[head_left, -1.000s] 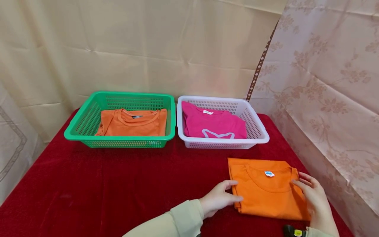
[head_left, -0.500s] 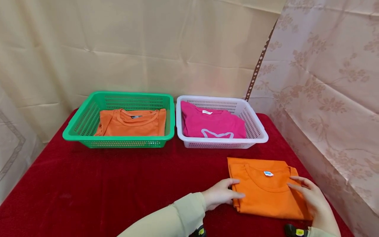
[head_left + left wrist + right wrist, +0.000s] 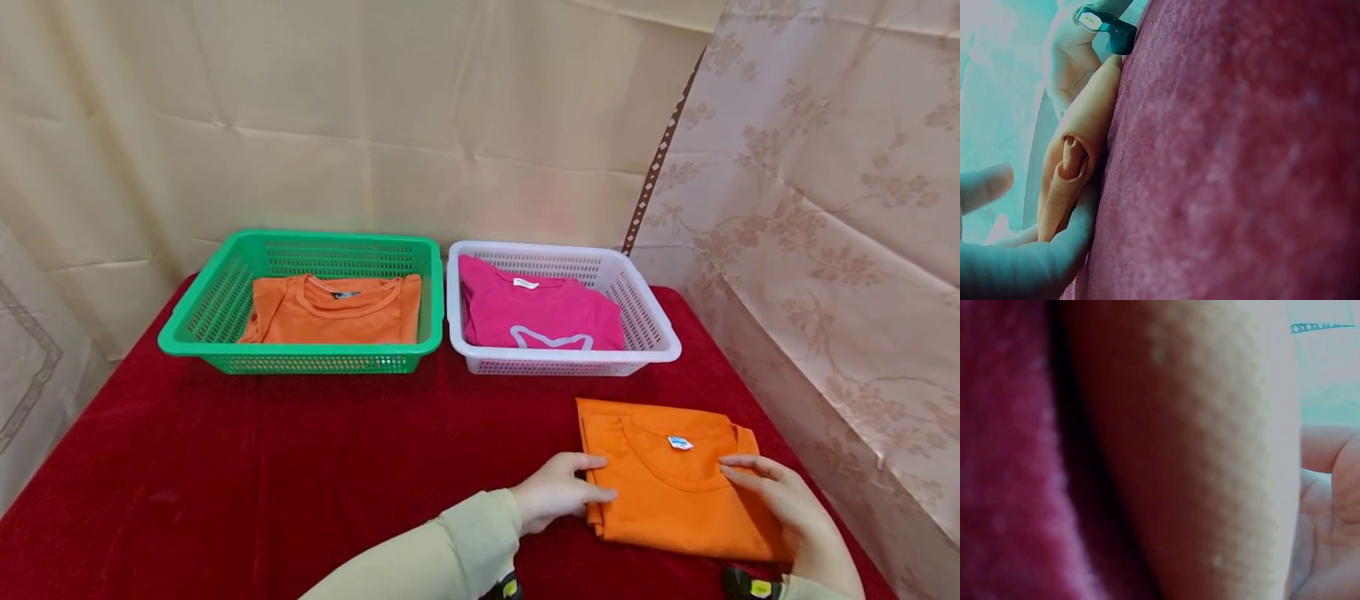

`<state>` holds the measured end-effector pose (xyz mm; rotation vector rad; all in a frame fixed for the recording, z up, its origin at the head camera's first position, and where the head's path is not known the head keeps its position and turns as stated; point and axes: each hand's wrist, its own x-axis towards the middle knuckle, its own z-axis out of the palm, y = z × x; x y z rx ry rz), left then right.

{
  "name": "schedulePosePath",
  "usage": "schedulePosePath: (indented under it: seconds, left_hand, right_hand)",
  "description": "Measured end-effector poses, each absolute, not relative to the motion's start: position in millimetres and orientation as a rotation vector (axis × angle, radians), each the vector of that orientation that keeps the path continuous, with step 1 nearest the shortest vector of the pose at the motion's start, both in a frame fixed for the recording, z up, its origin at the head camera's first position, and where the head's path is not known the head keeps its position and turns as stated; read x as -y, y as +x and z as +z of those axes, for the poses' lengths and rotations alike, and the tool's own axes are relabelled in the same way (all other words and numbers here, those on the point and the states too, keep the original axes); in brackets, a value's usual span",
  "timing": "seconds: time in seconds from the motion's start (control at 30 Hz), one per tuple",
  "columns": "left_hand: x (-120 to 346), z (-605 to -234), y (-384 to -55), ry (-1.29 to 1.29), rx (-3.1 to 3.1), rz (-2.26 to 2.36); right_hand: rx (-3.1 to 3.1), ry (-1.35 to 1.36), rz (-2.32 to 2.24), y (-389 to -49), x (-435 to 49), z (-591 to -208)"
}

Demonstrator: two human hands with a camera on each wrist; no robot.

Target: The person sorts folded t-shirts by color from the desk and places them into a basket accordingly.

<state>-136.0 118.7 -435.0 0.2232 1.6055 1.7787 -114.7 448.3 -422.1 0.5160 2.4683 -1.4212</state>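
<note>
A folded orange T-shirt [image 3: 675, 508] with a label at its round neck lies at the table's front right. My left hand [image 3: 555, 492] is at its left edge, thumb and a finger extended over the cloth. In the left wrist view, a finger [image 3: 1079, 228] reaches under the folded edge while the thumb [image 3: 988, 184] stays apart from the cloth. My right hand [image 3: 787, 500] reaches over the shirt's right side, extended fingertips near the neckline. Close-up orange cloth [image 3: 1191, 450] fills much of the right wrist view, with part of the right hand beyond it.
A green basket [image 3: 315, 350] holding a folded orange shirt [image 3: 352, 321] stands at the back left. Beside it is a white basket [image 3: 562, 357] with a pink shirt [image 3: 540, 312]. Red cloth [image 3: 337, 450] covers the table. Curtains hang behind and at the right.
My right hand has moved left, farther over the shirt toward its neckline. The left hand has shifted slightly right and up along the left edge. The baskets stay in place.
</note>
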Motion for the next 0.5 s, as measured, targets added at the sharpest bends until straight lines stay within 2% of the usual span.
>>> schedulePosePath:
  seconds: [0.27, 0.5]
  left_hand:
    - [-118, -434, -133, 0.179, -1.675, 1.839]
    - [-118, -430, -132, 0.201, -1.78, 1.894]
  right_hand:
    - [-2.501, 0.415, -1.464, -111, -447, -424]
    - [-2.435, 0.416, -1.576, -111, -440, -411]
